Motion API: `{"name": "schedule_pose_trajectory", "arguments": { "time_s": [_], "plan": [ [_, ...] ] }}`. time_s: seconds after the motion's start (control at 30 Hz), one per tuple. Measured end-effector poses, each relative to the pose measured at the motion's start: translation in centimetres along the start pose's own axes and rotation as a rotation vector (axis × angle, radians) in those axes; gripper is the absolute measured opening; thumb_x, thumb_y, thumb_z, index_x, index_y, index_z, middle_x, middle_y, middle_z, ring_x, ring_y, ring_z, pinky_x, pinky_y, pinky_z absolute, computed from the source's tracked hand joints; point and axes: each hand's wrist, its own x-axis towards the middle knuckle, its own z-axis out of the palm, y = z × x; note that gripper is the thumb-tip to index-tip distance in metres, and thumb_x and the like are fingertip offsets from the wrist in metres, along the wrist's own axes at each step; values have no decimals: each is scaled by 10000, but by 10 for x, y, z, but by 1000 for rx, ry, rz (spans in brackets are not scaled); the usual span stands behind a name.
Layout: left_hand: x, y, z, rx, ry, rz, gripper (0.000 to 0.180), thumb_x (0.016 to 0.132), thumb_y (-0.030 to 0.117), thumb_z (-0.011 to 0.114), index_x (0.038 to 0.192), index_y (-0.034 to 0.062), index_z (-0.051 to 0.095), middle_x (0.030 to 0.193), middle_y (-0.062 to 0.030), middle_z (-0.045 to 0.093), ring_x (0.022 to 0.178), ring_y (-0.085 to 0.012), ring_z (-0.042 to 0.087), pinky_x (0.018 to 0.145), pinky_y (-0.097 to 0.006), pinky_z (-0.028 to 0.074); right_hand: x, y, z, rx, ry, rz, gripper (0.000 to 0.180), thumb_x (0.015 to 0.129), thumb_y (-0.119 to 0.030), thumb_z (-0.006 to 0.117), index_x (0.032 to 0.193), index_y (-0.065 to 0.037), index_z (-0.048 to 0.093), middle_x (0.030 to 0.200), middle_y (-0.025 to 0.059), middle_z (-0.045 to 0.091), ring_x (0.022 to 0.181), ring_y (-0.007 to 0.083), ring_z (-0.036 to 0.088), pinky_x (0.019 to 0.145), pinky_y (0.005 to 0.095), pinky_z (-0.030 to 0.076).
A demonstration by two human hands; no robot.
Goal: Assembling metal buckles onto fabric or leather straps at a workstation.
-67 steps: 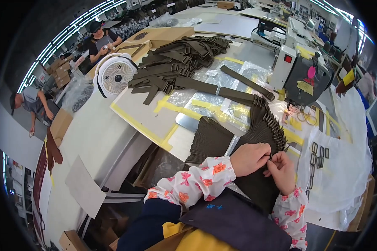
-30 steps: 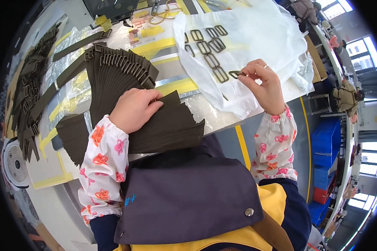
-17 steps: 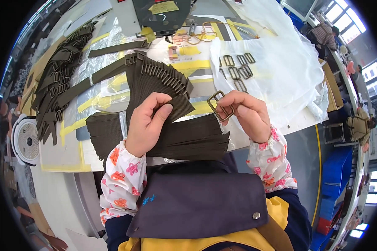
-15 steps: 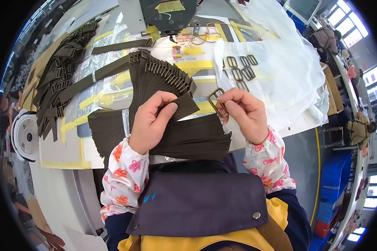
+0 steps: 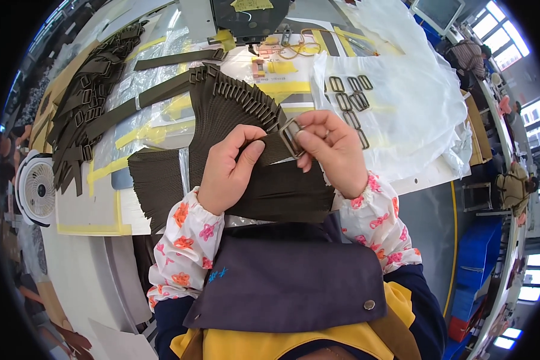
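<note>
My left hand (image 5: 231, 168) pinches a dark olive webbing strap (image 5: 273, 147) near its end, thumb on top. In my right hand (image 5: 333, 150) a bronze-coloured slide buckle (image 5: 290, 139) is gripped between thumb and fingers. The buckle meets the strap's free end; whether the webbing passes through its slot I cannot tell. Beneath both hands lies a stack of cut webbing straps (image 5: 282, 192). Just beyond, a fanned pile of straps with buckles (image 5: 240, 96) spreads out on the table. Several loose slide buckles (image 5: 344, 102) rest on white plastic sheeting to the right.
A sewing machine head (image 5: 249, 21) stands at the back centre. More buckled straps (image 5: 93, 102) are heaped at the left, beside a white fan (image 5: 37, 189). White plastic sheeting (image 5: 408, 114) covers the right side. Blue bins (image 5: 479, 252) stand at the lower right.
My right hand has moved left, bringing the slide buckle from apart to the strap's end. My left hand has shifted slightly right, still pinching the strap.
</note>
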Motion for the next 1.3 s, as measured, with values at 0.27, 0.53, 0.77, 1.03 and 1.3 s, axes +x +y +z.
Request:
{"name": "schedule_pose_trajectory", "arguments": {
  "time_s": [0.27, 0.53, 0.77, 1.03, 1.3],
  "plan": [
    [-7, 3, 6, -142, -19, 10, 198, 825, 48, 514, 1015, -3, 497, 801, -72, 562, 711, -109, 527, 668, -225, 420, 0, 21, 9, -201, -91, 120, 147, 827, -1, 519, 973, 13, 505, 750, 38, 588, 563, 76, 551, 472, 191, 442],
    [-10, 9, -4, 302, 9, 340, 259, 666, 71, 670, 909, 61, 582, 823, -65, 576, 720, -234, 544, 643, -321, 433, 1, 16, 23, -413, -91, -146, 139, 775, 33, 564, 911, 7, 569, 778, 78, 620, 664, 121, 602, 571, 224, 488],
    [-21, 2, -16, 282, -2, 264, 142, 721, 104, 646, 836, 50, 583, 748, -82, 572, 670, -256, 524, 591, -311, 421, 21, 42, 24, -702, -61, -252, 117, 747, -56, 615, 837, 9, 577, 660, 78, 606, 574, 124, 580, 533, 236, 461],
    [-17, -8, -22, 362, 41, -60, 147, 766, 112, 610, 748, -1, 517, 628, -126, 564, 535, -259, 550, 497, -307, 418, 28, 47, 24, -465, -200, 96, 111, 776, -44, 581, 806, 9, 487, 653, 7, 511, 583, 46, 488, 510, 197, 405],
    [-19, -9, -15, 14, 82, -170, 309, 731, 29, 640, 1014, 15, 514, 869, -27, 534, 617, -52, 501, 541, -186, 406, 13, 33, 23, -301, -267, 51, 84, 804, -42, 565, 841, -6, 500, 667, 1, 517, 562, 49, 497, 500, 185, 416]
  ]
}}
